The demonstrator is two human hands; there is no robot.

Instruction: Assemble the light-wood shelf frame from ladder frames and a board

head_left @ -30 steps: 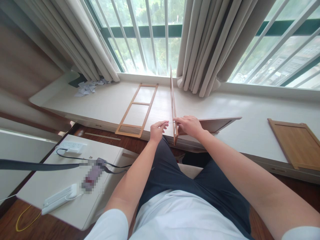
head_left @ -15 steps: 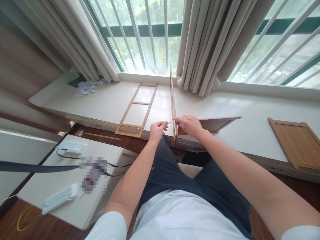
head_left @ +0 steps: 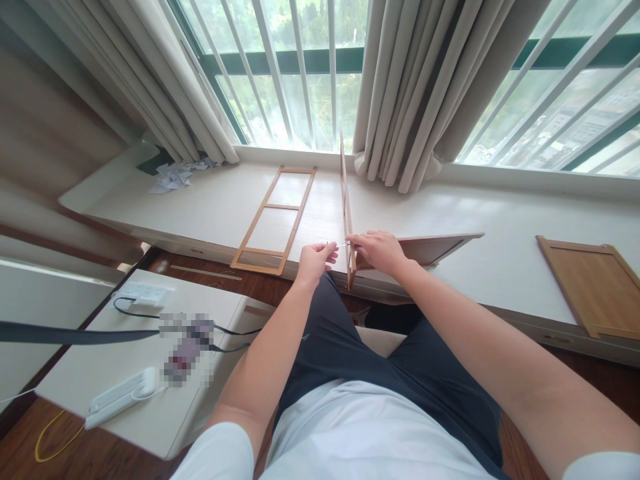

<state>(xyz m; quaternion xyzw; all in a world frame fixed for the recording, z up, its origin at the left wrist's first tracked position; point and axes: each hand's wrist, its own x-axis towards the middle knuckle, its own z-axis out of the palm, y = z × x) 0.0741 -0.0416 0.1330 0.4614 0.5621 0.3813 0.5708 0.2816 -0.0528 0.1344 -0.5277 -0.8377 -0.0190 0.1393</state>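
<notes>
My left hand is closed in a pinch around a thin, shiny hex key. The tip of the key meets the near part of a narrow wooden frame standing on edge. On the other side of that frame, my right hand grips its upper edge, fingers curled over it. A wooden panel stands at an angle to the frame, extending right behind my right hand. The joint between the two is hidden by my fingers. A flat open wooden frame lies to the left.
All this rests on a white window ledge. A wooden board lies at the right, crumpled paper at the far left. A white side table holds a power strip and a white device. Curtains hang behind.
My left hand has shifted very slightly, with the hex key still at the frame. My right hand and the wooden parts stay where they were.
</notes>
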